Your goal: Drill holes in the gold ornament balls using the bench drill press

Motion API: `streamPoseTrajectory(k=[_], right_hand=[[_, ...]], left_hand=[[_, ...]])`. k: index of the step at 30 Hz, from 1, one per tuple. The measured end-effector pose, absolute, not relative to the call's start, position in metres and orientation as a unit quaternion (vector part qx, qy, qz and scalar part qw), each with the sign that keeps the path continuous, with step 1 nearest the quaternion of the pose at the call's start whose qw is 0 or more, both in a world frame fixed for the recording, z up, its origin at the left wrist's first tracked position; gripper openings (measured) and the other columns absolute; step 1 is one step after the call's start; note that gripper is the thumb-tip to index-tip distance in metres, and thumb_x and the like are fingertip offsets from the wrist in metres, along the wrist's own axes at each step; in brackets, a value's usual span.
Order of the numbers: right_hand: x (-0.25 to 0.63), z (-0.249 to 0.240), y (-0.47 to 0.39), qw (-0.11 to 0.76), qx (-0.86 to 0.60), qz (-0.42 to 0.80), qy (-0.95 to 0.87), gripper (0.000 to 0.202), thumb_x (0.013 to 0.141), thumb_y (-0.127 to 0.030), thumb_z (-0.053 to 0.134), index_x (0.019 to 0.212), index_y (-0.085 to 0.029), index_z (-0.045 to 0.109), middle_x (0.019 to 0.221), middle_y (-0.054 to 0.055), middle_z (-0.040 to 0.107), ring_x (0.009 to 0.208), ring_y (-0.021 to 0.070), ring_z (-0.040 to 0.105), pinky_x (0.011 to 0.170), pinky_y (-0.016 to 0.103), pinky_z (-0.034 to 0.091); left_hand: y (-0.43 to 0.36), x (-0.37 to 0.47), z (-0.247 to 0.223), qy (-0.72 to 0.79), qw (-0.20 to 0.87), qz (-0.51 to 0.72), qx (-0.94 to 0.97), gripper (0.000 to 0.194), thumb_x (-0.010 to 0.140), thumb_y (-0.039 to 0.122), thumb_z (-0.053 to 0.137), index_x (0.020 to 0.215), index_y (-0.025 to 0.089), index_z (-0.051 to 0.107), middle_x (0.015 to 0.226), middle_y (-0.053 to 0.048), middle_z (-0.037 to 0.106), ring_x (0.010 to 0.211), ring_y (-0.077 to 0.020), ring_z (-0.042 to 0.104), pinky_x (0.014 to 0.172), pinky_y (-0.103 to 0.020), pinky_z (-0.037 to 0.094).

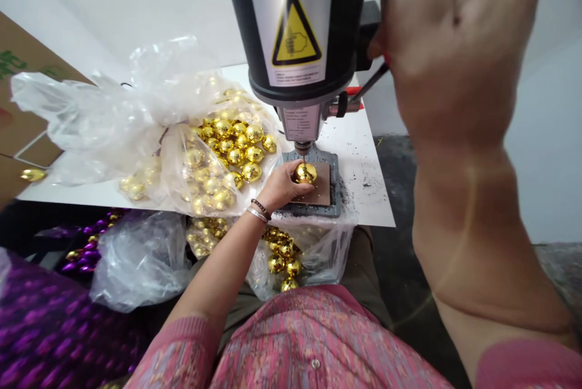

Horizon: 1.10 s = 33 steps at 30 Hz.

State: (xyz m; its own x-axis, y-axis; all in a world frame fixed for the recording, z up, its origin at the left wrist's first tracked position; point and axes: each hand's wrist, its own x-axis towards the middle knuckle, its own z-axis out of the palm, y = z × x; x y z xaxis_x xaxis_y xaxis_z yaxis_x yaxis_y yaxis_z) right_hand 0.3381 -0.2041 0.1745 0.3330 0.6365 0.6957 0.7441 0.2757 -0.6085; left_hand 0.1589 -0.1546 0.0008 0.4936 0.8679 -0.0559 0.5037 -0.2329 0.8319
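A small shiny gold ball [306,174] is pinched between the thumb and fingers of my left hand [282,185]. It rests on a brown board on the grey base [335,192] of a black drill press [240,25]. The thin bit comes straight down to the top of the ball; whether it has entered I cannot tell. My right hand [459,43] is raised at the right of the motor housing, closed in a fist around the press's feed lever [373,82]. Most of the lever's grip is hidden inside the fist.
Left of the press, a clear plastic bag [104,116] holds many gold balls [235,156]. Another open bag with gold balls [286,249] hangs at my lap. Purple balls [54,316] lie at lower left, near a cardboard box [27,92]. Dark shavings dot the white table [370,195].
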Motion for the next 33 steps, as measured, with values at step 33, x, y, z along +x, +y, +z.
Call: streamPoseTrajectory(k=[33], right_hand=[[0.329,0.012,-0.214,0.614,-0.409,-0.262,-0.622,0.004,0.088,-0.016,0.044,0.086,-0.017,0.047,0.077,0.001,0.056,0.077,0.0093,0.057,0.074,0.027,0.045]], left_hand=[[-0.158,0.156,-0.007,0.425,0.369,0.228,0.794,0.030,0.070,0.026,0.073,0.098,0.017,0.067,0.093,-0.001,0.067,0.084,-0.0171,0.060,0.073,-0.026,0.044]])
